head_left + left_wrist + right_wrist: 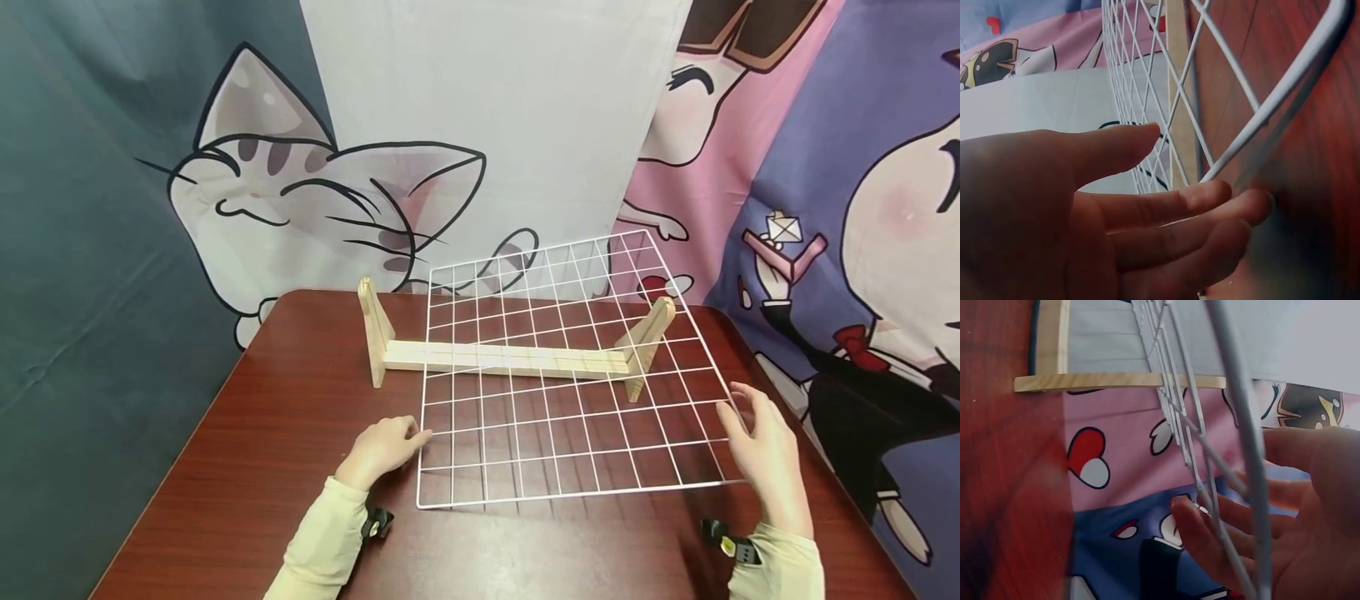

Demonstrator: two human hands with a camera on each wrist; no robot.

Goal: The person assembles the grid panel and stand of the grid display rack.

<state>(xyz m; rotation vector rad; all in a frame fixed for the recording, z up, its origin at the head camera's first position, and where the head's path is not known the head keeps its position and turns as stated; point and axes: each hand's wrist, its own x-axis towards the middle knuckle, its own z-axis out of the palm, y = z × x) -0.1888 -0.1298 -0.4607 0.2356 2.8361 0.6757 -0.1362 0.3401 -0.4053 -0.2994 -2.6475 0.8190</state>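
A white wire grid panel [561, 497] slants over a pale wooden stand [491, 361], its far end raised against the backdrop. The stand has a crossbar between two upright side pieces. At the panel's left edge is my left hand [382, 450]. In the left wrist view, this hand [1141, 215] has its thumb apart and fingers extended, fingertips right at the panel's rim [1272, 103]. My right hand [768, 454] is beside the panel's right edge. Seen from the right wrist, its loosely spread fingers [1194, 534] lie around the edge wire [1249, 437] without closing on it.
A reddish-brown wooden table [247, 467] bears the stand. Behind it hangs a cloth backdrop [495, 75] with cartoon cats, and its panels reach around both sides. Small dark cameras are strapped at both wrists.
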